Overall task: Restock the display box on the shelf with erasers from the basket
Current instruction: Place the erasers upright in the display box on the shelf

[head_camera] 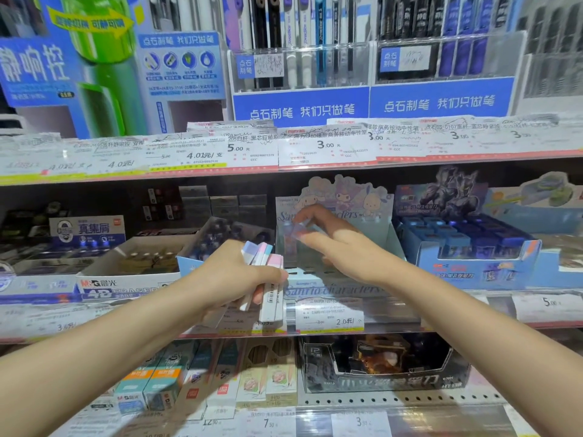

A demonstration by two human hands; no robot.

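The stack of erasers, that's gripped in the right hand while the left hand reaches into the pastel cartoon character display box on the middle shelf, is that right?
The hands are swapped. The head view shows the left hand gripping the stack of erasers, while the right hand reaches into the pastel cartoon character display box on the middle shelf. The rest stands.

The display box (386,234) is pale blue cardboard with a cartoon-character header card standing at its back and an open, low front; it sits on the middle shelf. A fanned bundle of flat wrapped erasers (266,279), pink, blue and white, stands near upright just left of it.
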